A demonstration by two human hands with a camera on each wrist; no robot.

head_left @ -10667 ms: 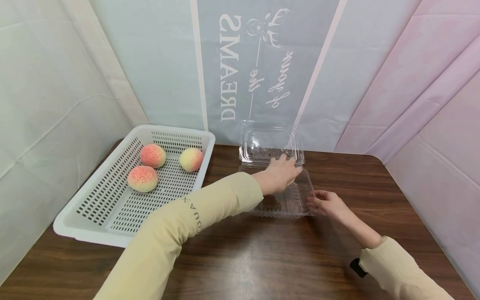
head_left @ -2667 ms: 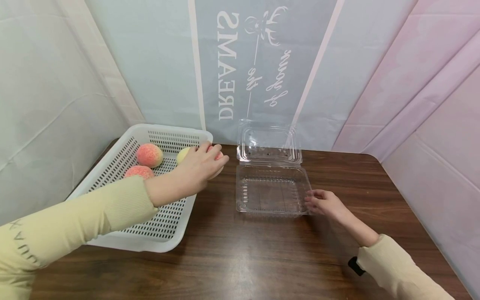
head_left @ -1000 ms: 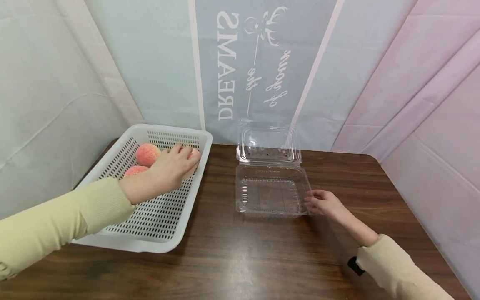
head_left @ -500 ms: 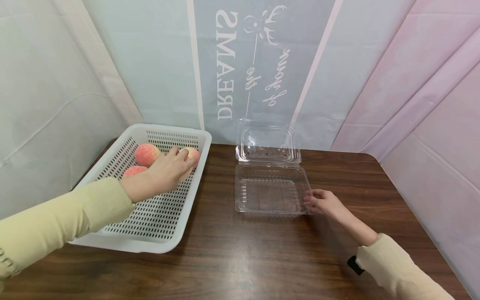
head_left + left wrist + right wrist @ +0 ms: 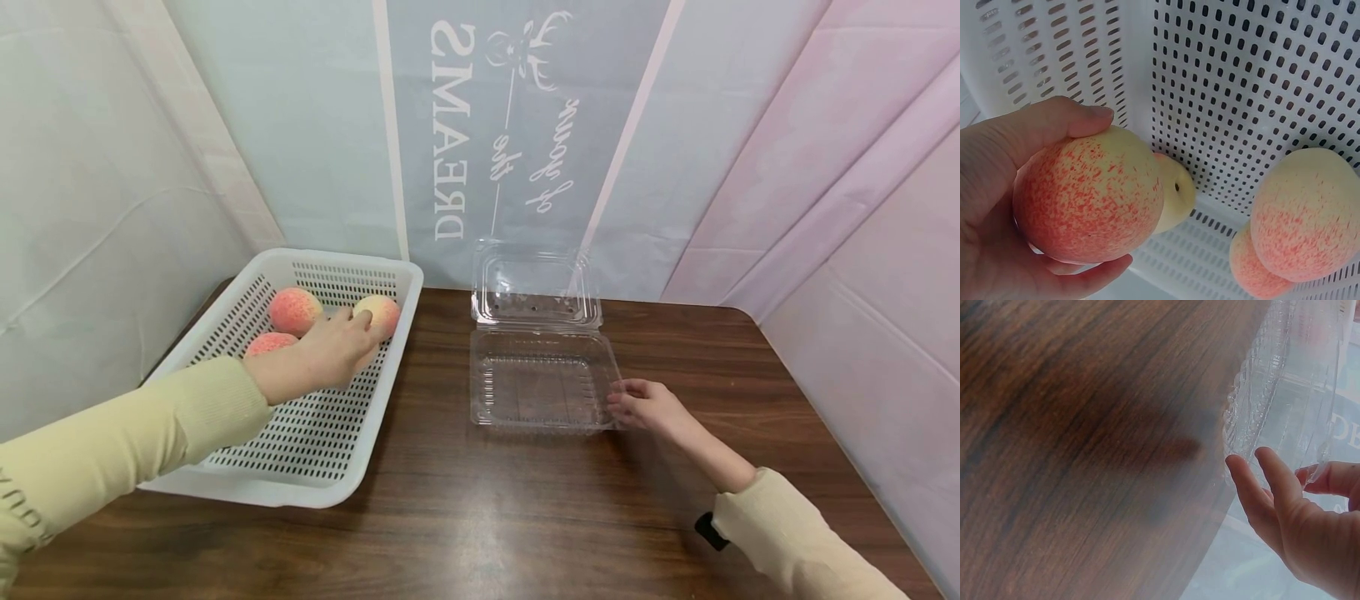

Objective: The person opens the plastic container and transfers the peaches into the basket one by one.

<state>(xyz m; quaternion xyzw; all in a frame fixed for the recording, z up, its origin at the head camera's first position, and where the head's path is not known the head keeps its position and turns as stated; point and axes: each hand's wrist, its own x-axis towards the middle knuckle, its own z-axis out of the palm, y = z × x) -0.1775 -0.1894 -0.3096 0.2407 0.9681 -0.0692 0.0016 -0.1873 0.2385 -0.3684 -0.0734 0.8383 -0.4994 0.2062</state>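
My left hand (image 5: 322, 354) is low inside the white slotted basket (image 5: 406, 333). In the left wrist view it grips a red-speckled peach (image 5: 1088, 200), thumb across the top and fingers curled beneath; the head view mostly hides this fruit. Just beyond is a yellow-and-pink peach (image 5: 378, 312). Two redder peaches (image 5: 296, 311) sit left of the hand, one partly behind the forearm. My right hand (image 5: 652, 408) pinches the near right corner of a clear plastic clamshell container (image 5: 525, 424), whose tray holds nothing.
The clamshell's lid (image 5: 536, 287) stands raised at the back of the brown wooden table (image 5: 480, 517). A printed curtain (image 5: 465, 125) hangs right behind. Pale sheets (image 5: 885, 250) border both sides. A black band (image 5: 711, 531) shows at the right cuff.
My left hand was over the container, then carried a peach left across the basket's rim and down inside. In the last half second its fingers drew slightly back. The right hand stays put.
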